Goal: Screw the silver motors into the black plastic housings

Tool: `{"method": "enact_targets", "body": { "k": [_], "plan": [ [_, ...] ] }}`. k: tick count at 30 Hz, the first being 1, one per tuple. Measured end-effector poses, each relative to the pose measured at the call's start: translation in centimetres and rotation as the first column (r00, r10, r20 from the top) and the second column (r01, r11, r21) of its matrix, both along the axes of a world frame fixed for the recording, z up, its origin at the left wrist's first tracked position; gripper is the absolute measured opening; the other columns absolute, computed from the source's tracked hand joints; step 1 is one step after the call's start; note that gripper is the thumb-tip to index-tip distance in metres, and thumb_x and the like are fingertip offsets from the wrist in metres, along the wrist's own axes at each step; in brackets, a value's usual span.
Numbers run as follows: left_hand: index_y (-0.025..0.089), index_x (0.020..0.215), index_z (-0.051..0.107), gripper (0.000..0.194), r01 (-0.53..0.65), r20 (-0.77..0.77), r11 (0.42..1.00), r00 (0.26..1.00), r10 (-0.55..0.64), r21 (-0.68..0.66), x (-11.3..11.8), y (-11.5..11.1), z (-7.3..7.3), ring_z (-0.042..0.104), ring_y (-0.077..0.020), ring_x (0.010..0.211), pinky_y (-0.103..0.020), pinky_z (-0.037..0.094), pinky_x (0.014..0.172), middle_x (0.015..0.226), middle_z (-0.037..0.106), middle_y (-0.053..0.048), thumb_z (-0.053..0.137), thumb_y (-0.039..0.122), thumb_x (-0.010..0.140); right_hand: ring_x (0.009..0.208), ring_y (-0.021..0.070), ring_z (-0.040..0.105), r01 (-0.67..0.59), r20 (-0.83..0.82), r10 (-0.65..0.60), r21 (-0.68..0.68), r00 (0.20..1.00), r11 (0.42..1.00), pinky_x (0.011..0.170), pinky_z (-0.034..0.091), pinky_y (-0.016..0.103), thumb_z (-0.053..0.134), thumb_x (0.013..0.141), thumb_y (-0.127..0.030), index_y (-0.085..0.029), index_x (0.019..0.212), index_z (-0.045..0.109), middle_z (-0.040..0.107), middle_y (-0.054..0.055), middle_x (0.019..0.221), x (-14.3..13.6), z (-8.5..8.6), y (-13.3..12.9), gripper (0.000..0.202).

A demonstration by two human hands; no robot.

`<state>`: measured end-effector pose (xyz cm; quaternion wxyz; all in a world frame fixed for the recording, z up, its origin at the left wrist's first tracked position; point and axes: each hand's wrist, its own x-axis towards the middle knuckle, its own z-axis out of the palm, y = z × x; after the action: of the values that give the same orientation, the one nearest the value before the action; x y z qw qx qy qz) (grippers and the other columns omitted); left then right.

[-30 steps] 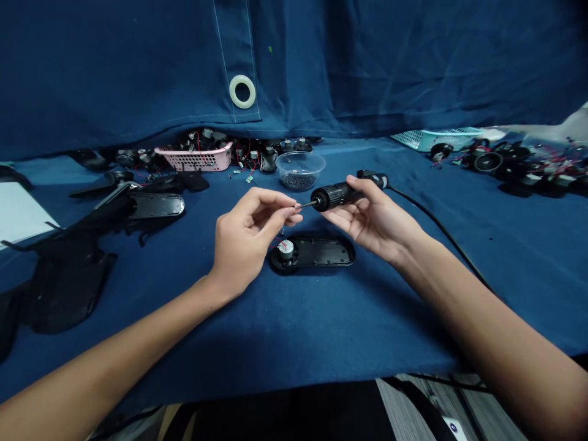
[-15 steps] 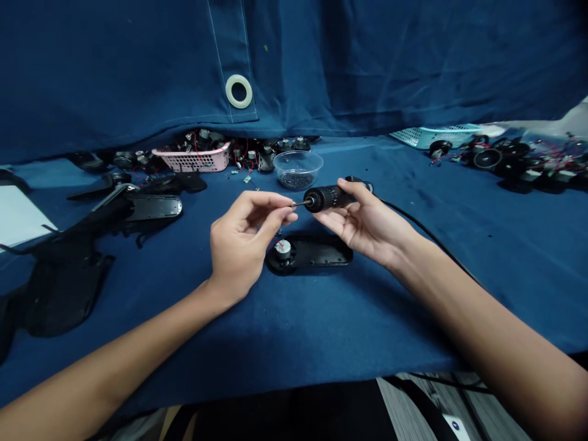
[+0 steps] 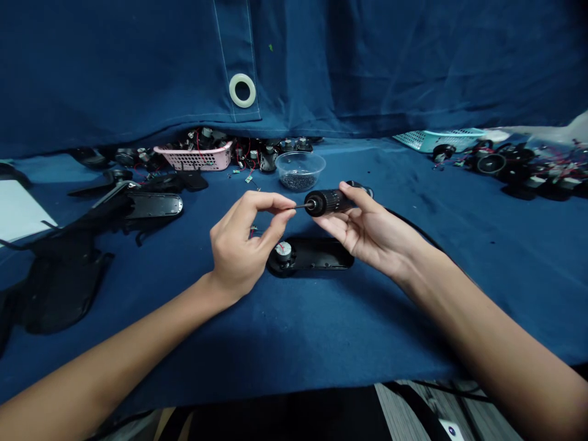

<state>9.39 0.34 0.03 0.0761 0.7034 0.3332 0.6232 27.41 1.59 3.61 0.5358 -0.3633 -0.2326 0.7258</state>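
Note:
A black electric screwdriver [image 3: 331,201] lies across the fingers of my right hand [image 3: 374,229], my thumb over its top and its cord trailing right. Its thin bit [image 3: 301,206] points left. At the bit's tip, the thumb and fingertips of my left hand [image 3: 243,245] are pinched; whether a small screw is between them cannot be made out. Below both hands, a black elongated housing [image 3: 321,254] rests on the blue cloth, with a round silvery motor [image 3: 283,250] at its left end. Behind them stands a clear bowl [image 3: 301,165] of small dark screws.
A pink basket [image 3: 202,158] and wired motors sit at the back left. Black housings [image 3: 154,205] and straps [image 3: 64,282] lie on the left beside a white sheet [image 3: 22,211]. A teal basket [image 3: 429,139] and dark round parts [image 3: 491,162] are at the back right.
The left fingertips have shifted slightly along the bit, and the fingers look a little straighter. The screwdriver remains in my right hand. The whole view has shifted slightly.

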Motion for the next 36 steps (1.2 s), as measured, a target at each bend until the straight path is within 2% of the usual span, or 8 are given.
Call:
{"method": "enact_targets", "body": {
  "k": [6,11,18,26,28,31,34,36],
  "plan": [
    [0.023,0.103,0.061,0.017,0.021,-0.081,0.998,0.997,-0.016,0.059,0.1,0.3,-0.1,0.066,-0.0142,0.091,-0.031,0.054,0.088,0.095,0.067,0.001,0.067,0.019,0.088,0.076,0.0174,0.074,0.028,0.000,-0.028,0.020,1.000,0.999,0.075,0.062,0.023,0.049,0.096,-0.024,-0.006,0.100,0.058,0.072,0.016,0.089,0.0,-0.4,0.0,0.021],
    [0.024,0.113,0.057,0.035,0.047,-0.045,0.995,0.998,-0.043,0.091,-0.3,0.7,-0.4,0.065,-0.0161,0.094,-0.033,0.053,0.087,0.102,0.064,-0.001,0.074,0.021,0.082,0.075,0.0163,0.074,0.027,-0.008,-0.026,0.021,1.000,0.999,0.074,0.062,0.022,0.048,0.096,-0.024,-0.008,0.101,0.058,0.072,0.013,0.088,0.1,-0.5,0.0,0.020],
    [0.024,0.094,0.061,0.008,-0.077,-0.131,0.985,0.987,0.097,0.154,-0.9,0.6,0.0,0.062,-0.0176,0.090,-0.035,0.051,0.084,0.092,0.066,-0.001,0.065,0.021,0.088,0.075,0.0175,0.074,0.052,0.007,-0.052,0.028,0.999,0.998,0.074,0.063,0.024,0.051,0.094,-0.022,-0.008,0.096,0.058,0.072,0.015,0.089,0.2,-0.6,0.1,0.016],
    [0.023,0.092,0.061,0.009,-0.130,-0.237,0.957,0.952,0.194,0.260,-0.6,0.7,0.5,0.063,-0.0172,0.085,-0.034,0.050,0.082,0.088,0.067,0.000,0.063,0.016,0.087,0.077,0.0152,0.073,0.057,0.065,-0.062,0.073,0.996,0.996,0.076,0.062,0.024,0.051,0.095,-0.025,-0.012,0.095,0.058,0.073,0.012,0.091,0.3,-0.9,0.1,0.014],
    [0.023,0.094,0.060,0.008,-0.110,-0.260,0.960,0.949,0.178,0.258,-0.5,0.7,0.4,0.063,-0.0175,0.087,-0.034,0.050,0.084,0.090,0.067,-0.001,0.064,0.018,0.088,0.079,0.0149,0.073,0.054,0.069,-0.059,0.070,0.996,0.996,0.077,0.062,0.023,0.051,0.094,-0.026,-0.013,0.095,0.058,0.073,0.011,0.090,0.3,-0.8,0.1,0.015],
    [0.023,0.112,0.056,0.035,0.023,-0.286,0.988,0.958,0.023,0.156,-0.8,0.7,0.1,0.062,-0.0193,0.097,-0.035,0.049,0.090,0.104,0.065,-0.004,0.073,0.032,0.083,0.079,0.0146,0.072,0.094,0.081,-0.100,0.076,0.992,0.993,0.076,0.062,0.023,0.053,0.092,-0.028,-0.015,0.089,0.058,0.073,0.009,0.088,0.3,-0.8,0.0,0.014],
    [0.024,0.132,0.045,0.068,0.163,-0.344,0.981,0.920,-0.191,-0.109,-1.7,0.7,-0.2,0.058,-0.0230,0.111,-0.039,0.047,0.098,0.122,0.058,-0.008,0.077,0.047,0.076,0.072,0.0129,0.069,0.181,0.122,-0.196,0.120,0.973,0.976,0.073,0.062,0.024,0.060,0.088,-0.030,-0.018,0.082,0.055,0.070,0.004,0.079,0.6,-0.9,0.1,0.014],
    [0.026,0.136,0.042,0.073,0.166,-0.438,0.933,0.847,-0.300,-0.318,-2.4,0.9,-0.3,0.054,-0.0267,0.120,-0.044,0.045,0.101,0.130,0.054,-0.009,0.074,0.053,0.077,0.067,0.0117,0.065,0.217,0.161,-0.247,0.181,0.956,0.959,0.071,0.061,0.025,0.068,0.083,-0.031,-0.019,0.080,0.055,0.066,0.000,0.073,0.9,-1.1,0.4,0.018]
  ]
}}
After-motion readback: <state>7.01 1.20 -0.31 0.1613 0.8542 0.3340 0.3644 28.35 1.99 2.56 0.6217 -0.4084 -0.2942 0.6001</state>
